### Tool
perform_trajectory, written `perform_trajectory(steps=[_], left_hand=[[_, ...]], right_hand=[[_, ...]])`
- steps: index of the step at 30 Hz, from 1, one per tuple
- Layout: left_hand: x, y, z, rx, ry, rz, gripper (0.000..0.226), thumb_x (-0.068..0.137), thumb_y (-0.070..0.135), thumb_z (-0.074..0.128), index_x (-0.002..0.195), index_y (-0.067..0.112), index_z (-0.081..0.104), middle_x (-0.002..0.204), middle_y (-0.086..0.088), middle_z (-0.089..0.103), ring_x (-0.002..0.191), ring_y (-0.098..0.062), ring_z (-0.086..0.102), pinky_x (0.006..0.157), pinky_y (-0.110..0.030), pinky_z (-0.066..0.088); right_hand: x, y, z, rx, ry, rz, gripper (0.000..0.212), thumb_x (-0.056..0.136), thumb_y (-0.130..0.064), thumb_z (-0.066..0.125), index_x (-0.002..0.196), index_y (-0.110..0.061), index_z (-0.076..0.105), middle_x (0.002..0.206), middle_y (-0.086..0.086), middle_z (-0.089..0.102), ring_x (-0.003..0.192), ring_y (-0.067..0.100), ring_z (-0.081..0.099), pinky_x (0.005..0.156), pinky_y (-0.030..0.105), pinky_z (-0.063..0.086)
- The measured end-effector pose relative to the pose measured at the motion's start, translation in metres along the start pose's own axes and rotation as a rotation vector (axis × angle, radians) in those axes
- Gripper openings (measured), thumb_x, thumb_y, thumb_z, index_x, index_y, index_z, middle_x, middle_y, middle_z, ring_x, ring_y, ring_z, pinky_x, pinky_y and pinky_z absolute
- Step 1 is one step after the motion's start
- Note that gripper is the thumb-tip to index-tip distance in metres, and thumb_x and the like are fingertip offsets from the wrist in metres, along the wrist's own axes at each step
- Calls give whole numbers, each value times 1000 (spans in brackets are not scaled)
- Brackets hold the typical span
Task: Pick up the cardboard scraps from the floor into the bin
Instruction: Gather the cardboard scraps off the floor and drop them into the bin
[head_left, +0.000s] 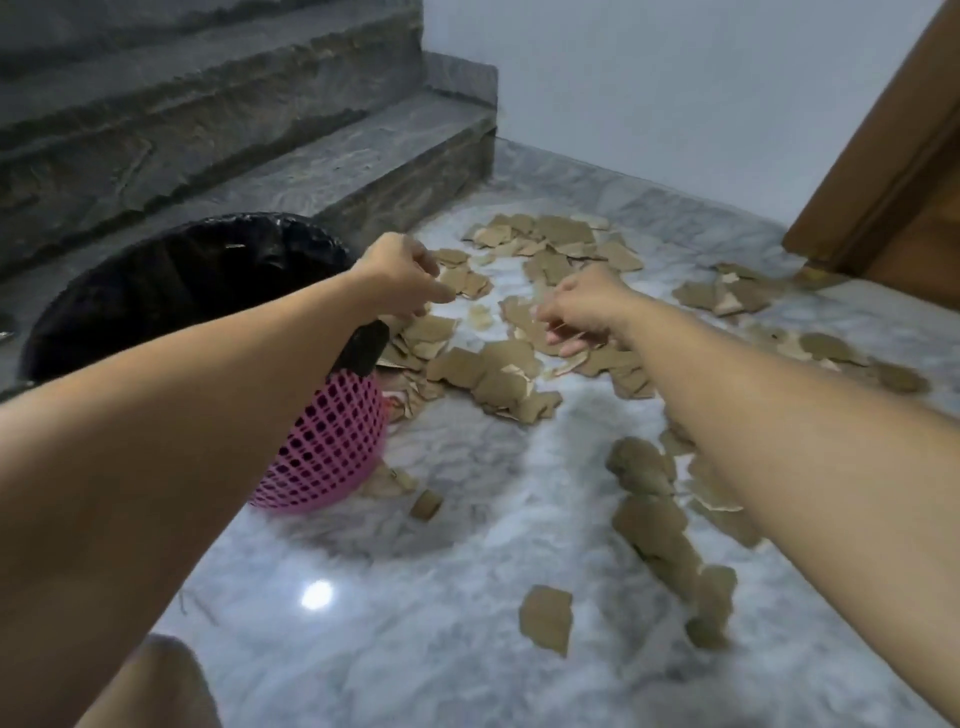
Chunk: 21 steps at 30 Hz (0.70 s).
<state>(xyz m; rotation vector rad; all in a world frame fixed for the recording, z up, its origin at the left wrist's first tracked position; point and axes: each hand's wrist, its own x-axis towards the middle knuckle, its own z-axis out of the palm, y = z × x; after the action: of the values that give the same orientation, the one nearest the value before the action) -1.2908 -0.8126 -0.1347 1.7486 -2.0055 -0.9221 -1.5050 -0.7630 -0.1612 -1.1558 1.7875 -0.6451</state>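
Brown cardboard scraps (498, 364) lie scattered across the marble floor (467, 597), thickest between the stairs (208, 130) and the wooden door (893, 171). The pink mesh bin (327, 441), lined with a black bag (197, 280), stands at the left just beside the pile. The left hand (402, 275) hangs over the scraps by the bin's rim, fingers curled; whether they hold a scrap cannot be told. The right hand (582, 312) reaches down into the pile, fingers bent, their grip blurred
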Motion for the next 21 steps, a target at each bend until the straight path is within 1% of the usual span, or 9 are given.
perform_trajectory(steps=[2,4,7,10,11,13,16,19,21], left_hand=[[0,12,43,46,-91,-15,38,79,26,79,108,7,62,93,-10,68,70,-19,68,63,-32,59],[-3,21,91,108,-180,-37,44,76,30,81,111,10,63,99,-8,68,80,-21,68,71,-33,59],[-12,24,160,214,-297,-41,56,71,33,84,118,13,61,112,-7,65,94,-22,62,81,-29,51],[-17,29,231,300,-439,12,79,66,36,87,133,13,51,123,-8,58,105,-22,56,83,-28,44],[-19,28,249,318,-473,16,86,65,37,88,137,14,46,128,-8,55,109,-22,54,86,-28,44],[-20,29,287,368,-515,15,99,64,39,87,145,16,36,141,-9,45,124,-26,47,96,-33,42],[-19,30,342,462,-558,19,116,59,45,88,150,15,22,148,-13,31,132,-31,40,104,-38,40],[-23,27,381,529,-567,-13,129,51,47,91,151,19,13,152,-17,10,134,-39,29,106,-45,39],[-26,28,402,548,-532,-27,129,51,42,92,149,25,10,155,-16,-15,139,-41,16,106,-50,38]], right_hand=[[1,46,-23,-39,-5,61,16,86,-11,72,88,-1,60,85,20,65,74,26,63,66,37,56],[-1,92,-45,-102,-18,114,19,84,-15,76,92,-3,64,92,16,69,77,23,69,64,36,58],[-9,157,-69,-143,-30,206,19,84,-15,76,90,-9,58,84,14,62,75,25,67,52,30,51],[-12,228,-98,-197,-7,313,19,84,-10,75,93,-10,58,88,17,62,75,26,60,60,34,47],[-14,248,-104,-225,4,338,27,82,-10,76,104,-8,60,97,19,65,78,27,60,62,35,48],[-17,287,-119,-297,60,391,60,80,-17,78,131,-4,51,122,19,61,94,30,61,69,34,52],[-23,343,-144,-323,193,487,74,76,-28,81,137,-4,46,136,19,53,121,36,54,94,41,51],[-15,408,-159,-316,309,571,86,61,-49,80,135,-18,47,141,14,49,127,40,48,97,49,49],[-15,431,-167,-306,382,646,103,59,-57,79,144,-19,34,154,12,32,140,41,30,105,57,39]])
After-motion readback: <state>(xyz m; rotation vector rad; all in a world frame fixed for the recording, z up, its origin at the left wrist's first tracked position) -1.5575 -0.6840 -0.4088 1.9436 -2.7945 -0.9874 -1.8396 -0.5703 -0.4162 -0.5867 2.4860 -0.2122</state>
